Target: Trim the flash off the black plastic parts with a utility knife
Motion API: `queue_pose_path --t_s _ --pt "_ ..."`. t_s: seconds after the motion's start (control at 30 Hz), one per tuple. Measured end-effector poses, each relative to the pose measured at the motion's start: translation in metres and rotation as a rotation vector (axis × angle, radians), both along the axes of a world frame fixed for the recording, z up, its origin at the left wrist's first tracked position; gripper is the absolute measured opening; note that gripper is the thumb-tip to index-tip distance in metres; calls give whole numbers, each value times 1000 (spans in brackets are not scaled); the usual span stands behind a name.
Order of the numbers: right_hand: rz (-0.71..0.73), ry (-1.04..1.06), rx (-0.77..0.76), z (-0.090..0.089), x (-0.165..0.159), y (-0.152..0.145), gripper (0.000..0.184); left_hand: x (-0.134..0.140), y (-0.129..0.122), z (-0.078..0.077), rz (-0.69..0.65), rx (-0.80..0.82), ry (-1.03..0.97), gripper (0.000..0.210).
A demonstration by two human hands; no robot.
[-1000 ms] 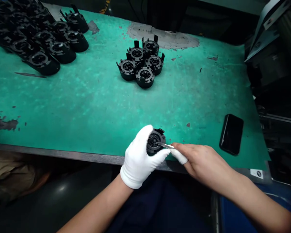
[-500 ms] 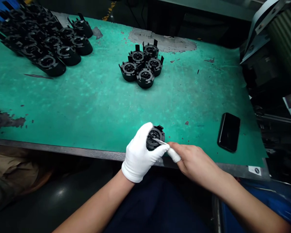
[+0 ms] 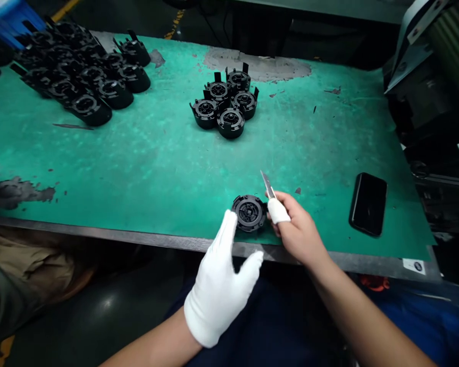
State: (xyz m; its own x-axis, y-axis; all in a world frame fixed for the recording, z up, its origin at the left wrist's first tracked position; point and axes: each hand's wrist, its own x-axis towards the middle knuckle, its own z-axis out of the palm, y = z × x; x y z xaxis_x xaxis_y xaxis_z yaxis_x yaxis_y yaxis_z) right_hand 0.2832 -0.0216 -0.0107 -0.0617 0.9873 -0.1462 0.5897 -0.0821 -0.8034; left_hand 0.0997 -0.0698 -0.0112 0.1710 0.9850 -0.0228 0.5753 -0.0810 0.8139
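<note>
A round black plastic part (image 3: 248, 213) with a ringed, recessed face rests near the front edge of the green-topped table. My left hand (image 3: 222, 280), in a white glove, is at its near left side with thumb and fingers spread; the fingertips are close to the part's rim, and I cannot tell whether they touch. My right hand (image 3: 296, 224) is bare but for a white cover on the thumb. It grips a utility knife (image 3: 268, 184), blade pointing up and away, just right of the part. The right fingers are partly hidden beside the part's edge.
Several similar black parts (image 3: 230, 122) stand clustered at mid-table, and a larger group (image 3: 86, 109) fills the back left. A black phone (image 3: 368, 204) lies on the right. A blue crate (image 3: 13, 20) is at the far left. Someone's clothed leg (image 3: 30, 260) shows below the table at left.
The knife tip has come out of the part's centre and now points away from me. My left hand has opened and drawn back from the part, which has turned.
</note>
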Motion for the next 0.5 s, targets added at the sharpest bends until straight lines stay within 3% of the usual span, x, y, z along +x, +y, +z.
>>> queue_pose_path --t_s 0.1,0.2,0.27,0.37,0.5 --pt "50 -26 0 17 25 13 33 -10 4 4 -6 10 -30 80" --pt "221 -224 14 32 45 8 34 -15 31 0 -44 77 -29 97" --pt "312 -360 12 33 49 0 36 -16 53 -6 -156 72 -11 107" --pt "363 -517 17 27 47 -5 40 -15 78 -14 -281 79 7 105" --pt "394 -607 -14 27 45 -3 45 -12 85 -21 -280 109 5 96"
